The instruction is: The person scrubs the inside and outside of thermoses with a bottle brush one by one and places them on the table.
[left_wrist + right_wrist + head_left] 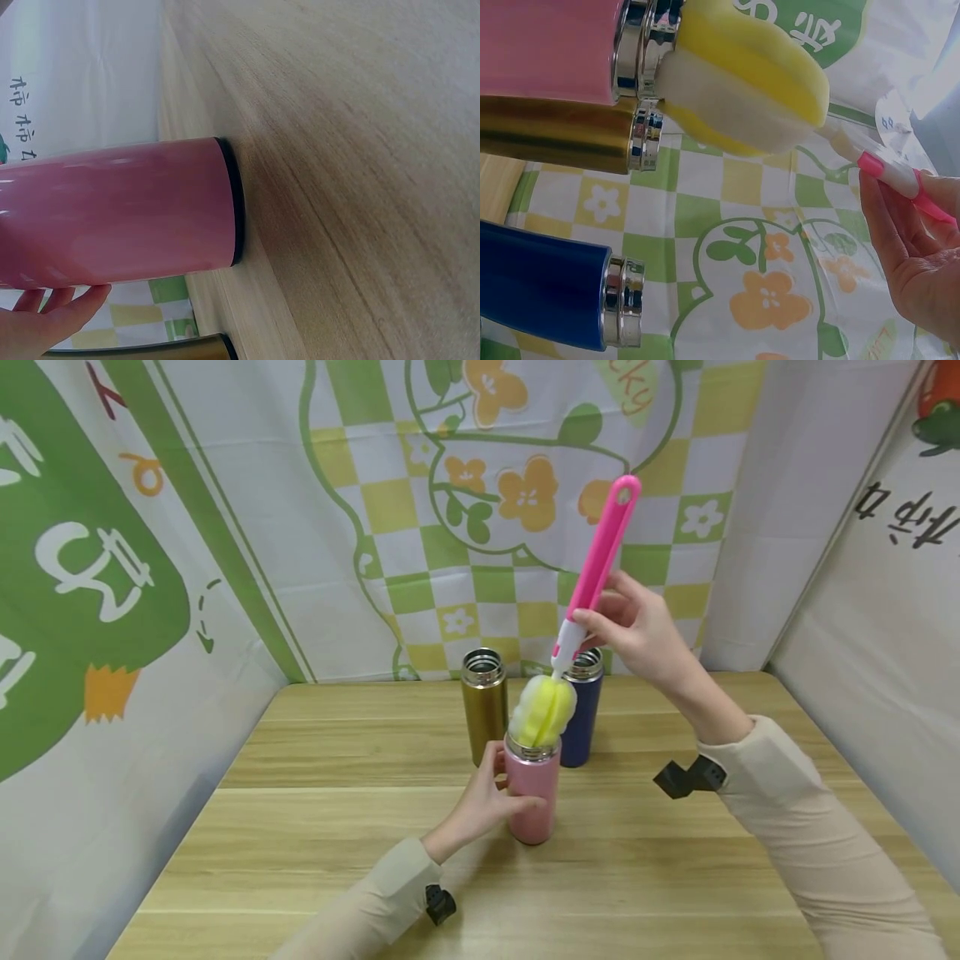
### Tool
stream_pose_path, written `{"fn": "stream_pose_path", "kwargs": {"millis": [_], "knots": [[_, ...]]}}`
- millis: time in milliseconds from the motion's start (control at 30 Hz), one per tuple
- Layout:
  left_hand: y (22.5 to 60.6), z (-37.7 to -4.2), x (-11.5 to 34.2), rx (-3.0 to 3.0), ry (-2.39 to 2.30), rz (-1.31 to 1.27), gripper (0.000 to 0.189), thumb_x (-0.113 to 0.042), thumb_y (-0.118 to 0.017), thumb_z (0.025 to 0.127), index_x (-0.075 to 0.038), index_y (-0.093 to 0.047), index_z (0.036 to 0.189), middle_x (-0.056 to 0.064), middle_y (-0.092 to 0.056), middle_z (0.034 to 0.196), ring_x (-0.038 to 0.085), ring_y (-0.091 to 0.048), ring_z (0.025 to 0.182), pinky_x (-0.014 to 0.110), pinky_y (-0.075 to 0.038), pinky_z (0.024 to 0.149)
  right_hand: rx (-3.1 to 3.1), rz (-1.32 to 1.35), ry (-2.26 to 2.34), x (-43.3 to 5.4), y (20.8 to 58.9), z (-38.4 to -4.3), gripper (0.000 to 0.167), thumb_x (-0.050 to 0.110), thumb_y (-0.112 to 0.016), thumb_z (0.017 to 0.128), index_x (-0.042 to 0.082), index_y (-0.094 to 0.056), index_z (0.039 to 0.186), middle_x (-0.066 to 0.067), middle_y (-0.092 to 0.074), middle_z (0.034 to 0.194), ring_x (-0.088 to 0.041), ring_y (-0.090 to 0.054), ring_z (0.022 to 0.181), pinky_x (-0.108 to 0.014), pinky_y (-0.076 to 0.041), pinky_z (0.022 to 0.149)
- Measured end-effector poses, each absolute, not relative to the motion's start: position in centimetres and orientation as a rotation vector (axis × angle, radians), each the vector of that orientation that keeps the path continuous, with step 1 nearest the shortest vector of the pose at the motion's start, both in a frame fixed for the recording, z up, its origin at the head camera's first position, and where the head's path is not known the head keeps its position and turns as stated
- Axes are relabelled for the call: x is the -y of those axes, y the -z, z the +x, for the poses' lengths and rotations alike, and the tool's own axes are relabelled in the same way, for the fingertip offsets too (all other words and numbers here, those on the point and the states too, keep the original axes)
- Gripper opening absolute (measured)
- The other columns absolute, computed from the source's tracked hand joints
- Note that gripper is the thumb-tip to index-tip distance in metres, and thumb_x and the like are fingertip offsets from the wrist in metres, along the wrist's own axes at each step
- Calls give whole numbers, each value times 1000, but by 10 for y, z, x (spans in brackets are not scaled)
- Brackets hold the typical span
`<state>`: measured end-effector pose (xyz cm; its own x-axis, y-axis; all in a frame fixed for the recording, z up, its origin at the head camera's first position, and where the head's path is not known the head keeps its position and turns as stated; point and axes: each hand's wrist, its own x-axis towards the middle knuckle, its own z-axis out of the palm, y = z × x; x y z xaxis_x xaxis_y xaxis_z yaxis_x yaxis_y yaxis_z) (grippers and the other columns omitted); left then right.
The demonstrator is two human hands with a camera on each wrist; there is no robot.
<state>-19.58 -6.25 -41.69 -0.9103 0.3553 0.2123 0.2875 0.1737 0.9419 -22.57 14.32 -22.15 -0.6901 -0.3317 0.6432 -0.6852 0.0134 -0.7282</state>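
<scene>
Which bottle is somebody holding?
The pink bottle: the left hand grips it. No hand holds the gold bottle or blue bottle standing behind it.

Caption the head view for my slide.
Left grip on an upright pink bottle, right grip holding a sponge brush at its mouth.

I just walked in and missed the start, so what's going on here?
A person holds a pink-handled brush in the right hand, its yellow-and-white sponge head at the mouth of a pink bottle. Most of the sponge shows above the rim. The left hand grips the pink bottle, which stands upright on the wooden table. Behind it stand a gold bottle and a blue bottle, both uncapped.
</scene>
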Motion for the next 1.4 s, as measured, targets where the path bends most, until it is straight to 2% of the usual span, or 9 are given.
{"fn": "stream_pose_path", "kwargs": {"millis": [133,467,733,1000,1400], "knots": [[415,-195,63,-2357,-1875,641,69,-11,-76,67,-8,-32,119,12,-47,114,25,-46,105,40,-41,88,2022,1066,-1696,-141,222,-225,27,-8,-54,82,-9,-46,108,-7,-63,80,-18,-63,68,-33,-52,58],[389,-180,61,-2354,-1860,635,64,-2,-73,69,-1,-31,117,18,-46,114,30,-46,105,44,-40,88,2090,1052,-1640,-134,227,-223,27,-8,-54,82,-9,-46,107,-23,-60,82,-16,-62,68,-33,-52,61],[388,-180,60,-2345,-1862,637,66,-3,-74,68,-2,-31,118,17,-46,115,29,-46,106,42,-41,89,2190,1017,-1546,-131,234,-217,25,-1,-57,83,-5,-49,106,-19,-62,82,-15,-62,66,-30,-53,58],[391,-182,61,-2348,-1847,625,67,-5,-74,68,-4,-30,120,16,-46,118,28,-47,107,41,-41,89,2221,1019,-1484,-125,235,-213,23,0,-58,82,-2,-50,104,-15,-63,80,-13,-61,66,-34,-53,60],[391,-181,61,-2362,-1842,636,68,-4,-74,68,-4,-31,120,17,-47,117,28,-47,106,40,-41,88,2223,1078,-1454,-118,243,-216,27,1,-59,82,-1,-51,108,-12,-62,73,-23,-59,59,-30,-50,55]]}}
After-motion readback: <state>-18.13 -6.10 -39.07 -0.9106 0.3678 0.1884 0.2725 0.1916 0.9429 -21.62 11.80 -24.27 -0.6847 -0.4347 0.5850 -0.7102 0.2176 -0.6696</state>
